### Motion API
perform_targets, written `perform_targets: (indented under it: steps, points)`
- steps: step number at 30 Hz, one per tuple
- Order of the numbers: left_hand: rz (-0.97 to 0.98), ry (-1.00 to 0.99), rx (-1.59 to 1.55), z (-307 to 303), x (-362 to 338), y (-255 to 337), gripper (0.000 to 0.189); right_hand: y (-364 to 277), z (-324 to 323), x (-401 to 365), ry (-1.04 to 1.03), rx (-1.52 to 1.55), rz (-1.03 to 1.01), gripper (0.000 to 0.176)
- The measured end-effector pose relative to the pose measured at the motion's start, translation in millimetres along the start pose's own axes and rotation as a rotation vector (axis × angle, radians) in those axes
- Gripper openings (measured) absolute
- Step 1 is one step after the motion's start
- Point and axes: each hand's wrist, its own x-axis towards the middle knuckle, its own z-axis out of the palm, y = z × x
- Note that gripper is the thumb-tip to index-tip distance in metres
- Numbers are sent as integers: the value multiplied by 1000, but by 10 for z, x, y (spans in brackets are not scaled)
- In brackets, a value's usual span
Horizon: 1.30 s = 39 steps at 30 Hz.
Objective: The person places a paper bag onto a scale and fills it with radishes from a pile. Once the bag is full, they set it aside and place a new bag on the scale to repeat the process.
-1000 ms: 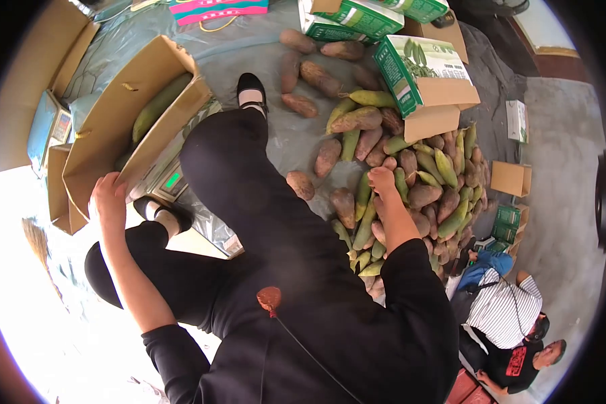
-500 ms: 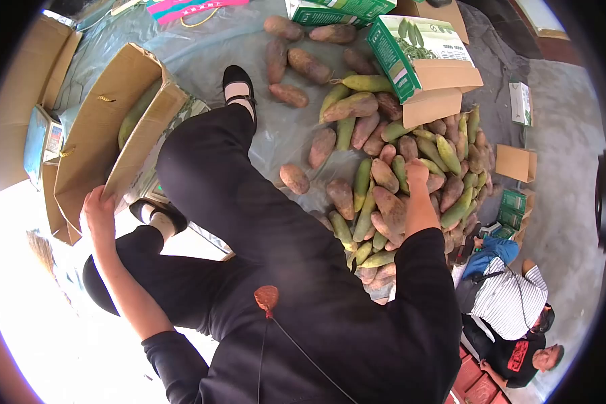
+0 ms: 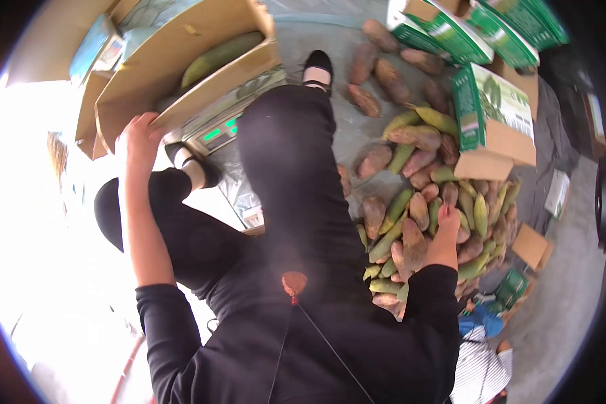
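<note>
Grey sheeting (image 3: 301,35) covers the floor, and a loose pile of vegetables (image 3: 414,246), some brown and some long and green, spreads over it on my right. On my left, beyond my bent knees, stands an open cardboard box (image 3: 151,71) with one long green vegetable (image 3: 222,57) lying lengthwise inside, probably because that way suits the box's narrow shape. My left hand (image 3: 139,138) is closed over the rim at the near corner, fingers bent across the card — I take it as a way to steady the box while I lean the other way. Just below its near wall, a scale (image 3: 215,135) shows lit green digits; the box seems to rest on it, though I cannot see the contact. My right hand (image 3: 446,222) reaches into the pile, fingertips against the end of a brown vegetable (image 3: 450,194) that lies among the others; I cannot tell whether they are clamped on it or only touching. At the pile's far edge a green-and-white carton (image 3: 495,108) lies with its flaps open towards me — perhaps left there within reach — and more green cartons (image 3: 444,34) sit behind it.
</note>
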Motion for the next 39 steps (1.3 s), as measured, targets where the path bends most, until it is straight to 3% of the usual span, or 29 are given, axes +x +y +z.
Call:
perform_targets:
  steps: [3, 8, 10, 16, 20, 22, 26, 30, 32, 36, 38, 39]
  points:
    - [-7, 2, 1, -9, -14, 1, 27, -37, -116, 19, -33, 31, 9, 6]
    - [-32, -3, -13, -1, -31, -40, 27, -151, -77, -68, -113, -252, 100, 13]
    - [-46, 12, -29, 51, -20, -69, 27, -170, -1, -222, 171, -184, 224, 17]
    - [-20, 22, 4, 66, -25, -121, 24, -134, 154, -182, 123, 35, 169, 19]
    - [-19, -7, 41, 32, -40, -93, 25, -124, 180, -168, 82, -122, 199, 19]
    - [-26, 4, 37, 45, -43, -93, 25, -128, 251, -240, 141, 16, 289, 22]
    - [-46, -11, 30, 38, -33, -79, 26, -79, 256, -297, 129, 49, 186, 17]
    - [-56, -25, 39, 30, -25, -79, 26, -203, 303, -599, 160, -21, 274, 25]
    - [-55, -14, 45, 28, -20, -64, 26, -275, 248, -734, 61, 18, 205, 31]
    - [-45, 1, 58, 50, -14, -74, 23, -375, 114, -981, 72, 1, 110, 31]
    - [-47, 3, 42, 15, -18, -46, 24, -426, 38, -1209, -255, -24, 13, 26]
    - [-36, -7, 38, 7, -15, -35, 24, -472, -45, -1263, -258, -29, 9, 26]
